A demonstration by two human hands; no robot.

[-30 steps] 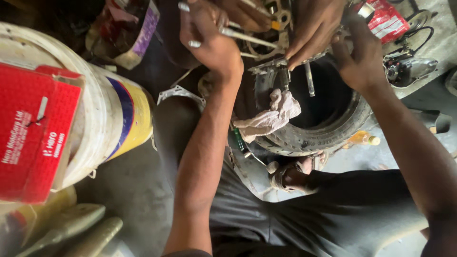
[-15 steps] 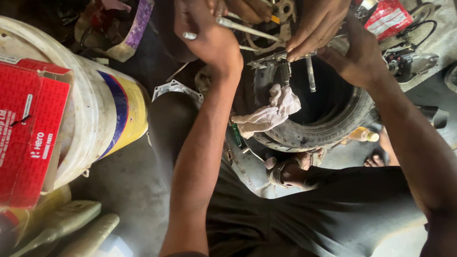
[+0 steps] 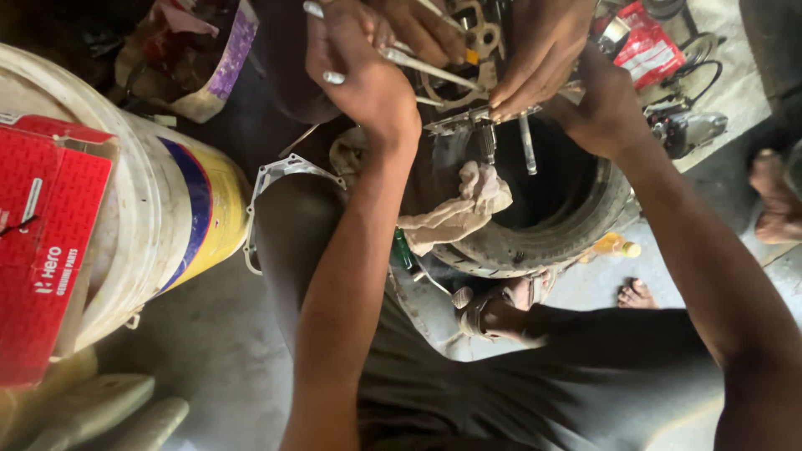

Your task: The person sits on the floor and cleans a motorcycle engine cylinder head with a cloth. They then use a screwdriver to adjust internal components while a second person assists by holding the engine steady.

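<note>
Nearest, at 6 o'clock: the person's lap in dark cloth, a sandalled foot (image 3: 493,313) beside it. At 9 o'clock: a white bucket (image 3: 159,217) with blue and yellow bands lying on its side, contents hidden, a red carton (image 3: 46,242) resting against it. Centre: a black tyre (image 3: 555,225) lying flat, serving as a cradle; a pale rag (image 3: 455,209) drapes over its near rim, and a grey metal engine part (image 3: 468,92) sits across its far rim. At 12 o'clock: left hand (image 3: 363,71), fingers closed around a slim metal tool (image 3: 418,65) laid on the engine part. At 1 o'clock: right hand (image 3: 606,104) pressed on the part's right edge; whether its fingers pinch anything cannot be told. Between them, two other hands (image 3: 535,54) grip the same part. At 11 o'clock: a torn tub (image 3: 200,63) holding red rags. At 2 o'clock: a red packet (image 3: 647,46).
</note>
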